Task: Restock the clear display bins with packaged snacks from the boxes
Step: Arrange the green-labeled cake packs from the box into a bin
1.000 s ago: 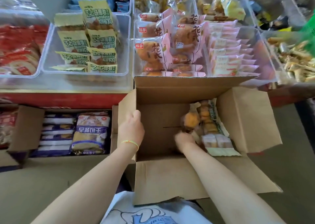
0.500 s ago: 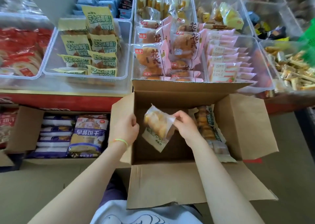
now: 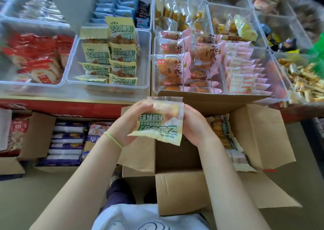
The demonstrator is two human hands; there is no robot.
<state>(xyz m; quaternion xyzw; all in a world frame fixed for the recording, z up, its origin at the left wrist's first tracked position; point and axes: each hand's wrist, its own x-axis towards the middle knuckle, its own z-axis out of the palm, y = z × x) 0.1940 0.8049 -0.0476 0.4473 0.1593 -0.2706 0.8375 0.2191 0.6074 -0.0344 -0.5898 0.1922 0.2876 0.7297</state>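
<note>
A pale yellow snack packet with green lettering (image 3: 162,123) is held upside down above the open cardboard box (image 3: 259,137). My left hand (image 3: 130,123) grips its left side and my right hand (image 3: 194,124) grips its right side. More packets of the same kind (image 3: 222,131) lie at the right inside the box. The clear bin with matching yellow packets (image 3: 108,61) stands just beyond, up and left of my hands, about half filled.
Clear bins hold red packets (image 3: 33,58), pink bread packets (image 3: 185,61), pink wafers (image 3: 242,72) and small sticks (image 3: 305,79). A second open box with purple and white packets (image 3: 68,142) sits at the left under the red shelf edge (image 3: 61,105).
My right hand lifted a yellow packet out of the box. My left hand left the box flap and took the packet's other side; the packet now sits higher, near the shelf edge.
</note>
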